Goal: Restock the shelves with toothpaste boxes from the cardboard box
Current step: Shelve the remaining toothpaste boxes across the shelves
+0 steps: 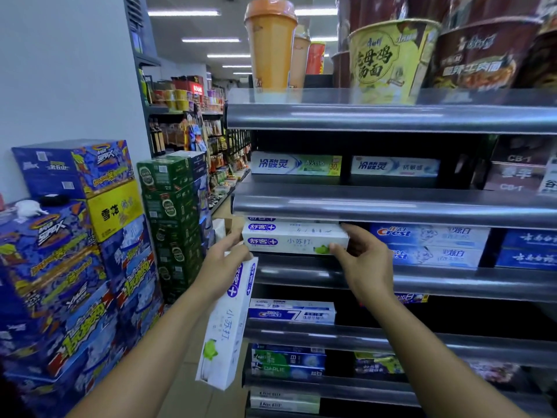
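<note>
head view: the person's left hand [224, 259] grips the upper end of a hanging toothpaste box [224, 327], fingers curled round it, in front of the shelving's left edge. this box's long axis runs almost vertical, its top leaning a little to the right and its bottom end pointing down at the floor. it is white, with a round blue logo and cross near the top, grey characters down the middle and a green leaf near the bottom. two logos show side by side at the top — whether that is two faces of one box or a second box behind cannot be told.

the right hand [361, 260] pinches the right end of a lying toothpaste box [294, 240], thumb at the front and fingers curled over the top. this box lies flat, its long axis running left to right along the front of the shelf [407, 280], logo end to the left, leaf end by the thumb. it has the same white face, blue logo and green leaf. the left hand's knuckles are just beside its left end; contact cannot be told. a like box [289, 228] lies on top of it. blue crest boxes [429, 236] are stacked just to the right. noodle cups [388, 58] stand on the top shelf, and blue cartons [72, 267] are piled at the left.
</note>
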Available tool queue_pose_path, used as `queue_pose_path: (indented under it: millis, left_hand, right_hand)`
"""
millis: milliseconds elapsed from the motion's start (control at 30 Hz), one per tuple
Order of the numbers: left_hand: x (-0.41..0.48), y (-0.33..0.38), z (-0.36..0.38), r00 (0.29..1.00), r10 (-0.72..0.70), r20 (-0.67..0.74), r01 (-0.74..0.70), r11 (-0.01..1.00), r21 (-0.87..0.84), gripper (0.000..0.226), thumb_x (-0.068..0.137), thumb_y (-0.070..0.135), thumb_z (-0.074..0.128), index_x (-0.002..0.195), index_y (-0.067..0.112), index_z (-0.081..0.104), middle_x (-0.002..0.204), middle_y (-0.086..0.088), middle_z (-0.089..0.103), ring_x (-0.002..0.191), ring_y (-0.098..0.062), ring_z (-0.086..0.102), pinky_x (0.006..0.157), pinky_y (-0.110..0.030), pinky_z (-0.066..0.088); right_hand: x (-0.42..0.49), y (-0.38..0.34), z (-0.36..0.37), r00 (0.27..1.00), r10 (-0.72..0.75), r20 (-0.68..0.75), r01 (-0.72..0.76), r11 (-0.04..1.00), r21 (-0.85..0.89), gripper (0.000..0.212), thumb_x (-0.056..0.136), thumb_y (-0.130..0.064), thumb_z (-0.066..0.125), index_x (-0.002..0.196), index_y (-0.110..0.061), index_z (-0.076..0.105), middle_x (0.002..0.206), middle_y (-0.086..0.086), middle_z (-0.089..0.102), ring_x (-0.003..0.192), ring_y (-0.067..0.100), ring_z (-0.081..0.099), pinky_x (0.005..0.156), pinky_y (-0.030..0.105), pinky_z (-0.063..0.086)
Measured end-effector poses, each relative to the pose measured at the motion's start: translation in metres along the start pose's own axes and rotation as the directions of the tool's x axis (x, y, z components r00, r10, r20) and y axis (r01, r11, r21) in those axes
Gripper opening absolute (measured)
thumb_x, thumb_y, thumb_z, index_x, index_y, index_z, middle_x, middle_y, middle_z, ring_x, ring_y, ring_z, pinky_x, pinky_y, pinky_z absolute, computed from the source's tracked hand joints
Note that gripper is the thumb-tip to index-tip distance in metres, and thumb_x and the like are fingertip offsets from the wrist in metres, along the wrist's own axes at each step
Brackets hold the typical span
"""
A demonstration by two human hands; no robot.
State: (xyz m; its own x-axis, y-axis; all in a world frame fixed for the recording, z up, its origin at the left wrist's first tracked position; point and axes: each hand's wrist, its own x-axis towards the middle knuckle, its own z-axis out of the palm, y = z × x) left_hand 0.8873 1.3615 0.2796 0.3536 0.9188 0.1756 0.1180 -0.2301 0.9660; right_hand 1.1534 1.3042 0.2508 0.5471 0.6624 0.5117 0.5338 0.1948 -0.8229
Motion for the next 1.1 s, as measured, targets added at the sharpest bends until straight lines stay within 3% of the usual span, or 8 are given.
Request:
queue_pose_path:
  millis: [100, 233, 467, 600, 767, 833, 967, 1100]
  left_hand:
    - [0.007, -0.006, -0.001, 0.998, -0.042, -0.052, 0.045, 0.997, 0.055, 0.067, 0.076, 0.034, 0.055, 0.142, 0.028, 0.060, 0.139, 0.004, 0.065, 0.125, -0.022, 0.062, 0.111, -0.051, 0.047]
    - [0.003, -0.013, -0.002, 0.999, -0.048, -0.009, 0.048, 0.992, 0.116, 0.049, 0.079, 0.034, 0.052, 0.124, 0.042, 0.071, 0.115, 0.011, 0.076, 0.093, -0.008, 0.072, 0.083, -0.032, 0.058]
    - [0.006, -0.019, -0.005, 0.951, -0.086, -0.298, 0.056, 0.993, -0.107, 0.035, 0.087, 0.034, 0.065, 0.121, 0.029, 0.069, 0.103, 0.003, 0.073, 0.093, -0.020, 0.070, 0.082, -0.042, 0.057]
    - [0.003, -0.012, -0.005, 0.886, -0.260, -0.385, 0.070, 0.894, -0.443, 0.021, 0.070, 0.039, 0.063, 0.080, 0.021, 0.060, 0.057, 0.003, 0.051, 0.052, -0.018, 0.049, 0.055, -0.029, 0.039]
    - [0.007, -0.003, 0.002, 0.814, -0.434, -0.386, 0.031, 0.697, -0.716, 0.022, 0.072, 0.035, 0.059, 0.067, 0.022, 0.042, 0.060, 0.003, 0.044, 0.051, -0.018, 0.045, 0.057, -0.028, 0.039]
    - [0.008, -0.002, 0.010, 0.765, -0.472, -0.438, -0.002, 0.679, -0.734, 0.023, 0.073, 0.038, 0.057, 0.075, 0.018, 0.046, 0.064, 0.002, 0.050, 0.055, -0.020, 0.052, 0.056, -0.028, 0.045]
    - [0.008, -0.005, 0.030, 0.794, -0.437, -0.423, -0.045, 0.652, -0.757, 0.025, 0.080, 0.039, 0.053, 0.090, 0.016, 0.054, 0.078, -0.006, 0.060, 0.072, -0.025, 0.062, 0.063, -0.038, 0.051]
    - [0.002, -0.013, 0.034, 0.854, -0.279, -0.440, -0.047, 0.800, -0.598, 0.039, 0.085, 0.039, 0.054, 0.105, 0.008, 0.068, 0.094, -0.014, 0.070, 0.087, -0.031, 0.065, 0.068, -0.043, 0.048]
  right_hand:
    - [0.003, 0.004, 0.004, 0.997, -0.001, 0.077, 0.019, 0.973, -0.229, 0.048, 0.088, -0.038, 0.076, 0.133, -0.029, 0.063, 0.096, -0.017, 0.067, 0.071, -0.008, 0.060, 0.058, 0.006, 0.041]
    - [-0.001, 0.004, 0.006, 0.986, -0.055, 0.156, 0.108, 0.930, -0.353, 0.050, 0.093, -0.040, 0.068, 0.139, -0.021, 0.059, 0.081, -0.016, 0.057, 0.058, 0.000, 0.060, 0.050, 0.012, 0.040]
    - [-0.023, -0.013, -0.006, 0.970, -0.205, 0.131, 0.241, 0.883, -0.403, 0.049, 0.096, -0.032, 0.065, 0.142, -0.018, 0.053, 0.118, -0.002, 0.068, 0.104, 0.021, 0.058, 0.090, 0.038, 0.049]
    - [-0.064, -0.026, -0.006, 0.978, -0.169, 0.125, 0.192, 0.960, -0.206, 0.027, 0.093, -0.039, 0.068, 0.115, -0.024, 0.071, 0.101, -0.016, 0.070, 0.094, 0.004, 0.063, 0.081, 0.033, 0.057]
    - [-0.097, -0.030, -0.005, 0.866, 0.126, 0.483, -0.181, 0.981, 0.069, 0.049, 0.076, -0.080, 0.059, 0.101, -0.040, 0.071, 0.096, -0.019, 0.071, 0.084, 0.006, 0.070, 0.075, 0.030, 0.058]
    - [-0.102, -0.029, -0.003, 0.795, 0.189, 0.577, -0.340, 0.926, 0.166, 0.042, 0.072, -0.071, 0.071, 0.102, -0.043, 0.069, 0.097, -0.015, 0.069, 0.080, 0.017, 0.074, 0.071, 0.035, 0.062]
    - [-0.097, -0.031, -0.001, 0.894, 0.231, 0.384, -0.361, 0.879, 0.313, 0.034, 0.083, -0.016, 0.083, 0.115, -0.022, 0.071, 0.095, -0.001, 0.073, 0.078, 0.025, 0.075, 0.072, 0.041, 0.064]
    - [-0.077, -0.028, -0.017, 0.954, 0.234, 0.189, -0.289, 0.888, 0.358, 0.044, 0.078, -0.012, 0.087, 0.114, -0.026, 0.067, 0.094, -0.002, 0.076, 0.080, 0.016, 0.076, 0.072, 0.031, 0.062]
